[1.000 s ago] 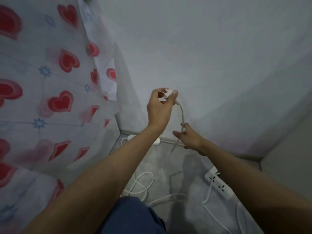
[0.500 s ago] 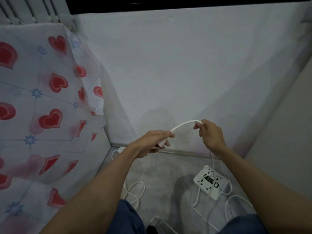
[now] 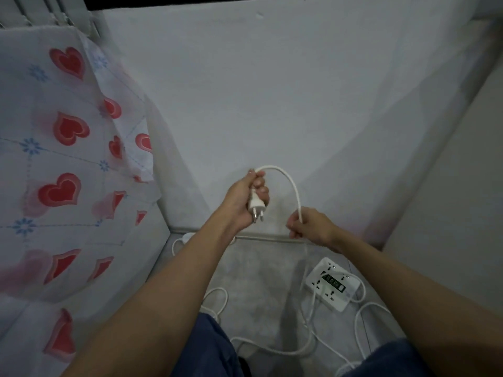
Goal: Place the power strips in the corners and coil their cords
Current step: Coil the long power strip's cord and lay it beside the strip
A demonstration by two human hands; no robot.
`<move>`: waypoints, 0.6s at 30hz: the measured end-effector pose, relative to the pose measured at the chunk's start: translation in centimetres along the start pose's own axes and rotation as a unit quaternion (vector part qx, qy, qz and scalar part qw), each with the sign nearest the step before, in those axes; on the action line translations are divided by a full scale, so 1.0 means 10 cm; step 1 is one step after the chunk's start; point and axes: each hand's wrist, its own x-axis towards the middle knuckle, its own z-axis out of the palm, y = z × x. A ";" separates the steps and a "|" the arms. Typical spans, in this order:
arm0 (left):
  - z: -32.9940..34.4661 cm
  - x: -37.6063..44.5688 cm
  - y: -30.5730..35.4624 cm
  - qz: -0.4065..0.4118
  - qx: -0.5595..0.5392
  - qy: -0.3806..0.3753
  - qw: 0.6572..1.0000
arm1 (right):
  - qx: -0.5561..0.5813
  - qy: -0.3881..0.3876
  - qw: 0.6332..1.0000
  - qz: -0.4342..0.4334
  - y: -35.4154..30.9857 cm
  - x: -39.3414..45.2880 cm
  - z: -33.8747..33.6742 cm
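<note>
Above the floor's far edge, left hand (image 3: 242,198) gripping the plug (image 3: 255,205) (prongs down), right hand (image 3: 309,225) pinching its cord (image 3: 288,180); power strip (image 3: 333,282) near floor's right edge.

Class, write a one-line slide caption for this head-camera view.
Left hand grips the plug, right hand pinches its white cord, power strip on floor.

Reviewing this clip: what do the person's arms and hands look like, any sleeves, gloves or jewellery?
Both forearms are bare to the frame edge, no sleeves showing. The left hand and right hand wear no gloves, rings or watch that I can see. Blue trousers show below.
</note>
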 end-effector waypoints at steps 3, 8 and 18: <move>-0.15 0.11 0.13 0.074 -0.118 0.064 0.988 | -0.053 -0.154 0.986 0.028 0.16 -0.08 0.11; -0.42 0.29 0.14 0.112 -0.119 0.161 0.973 | 0.090 -0.124 0.985 0.077 0.19 -0.18 0.02; -0.35 0.31 0.01 0.221 0.197 0.196 0.935 | -0.263 -0.170 0.939 -0.140 -0.39 -0.23 0.07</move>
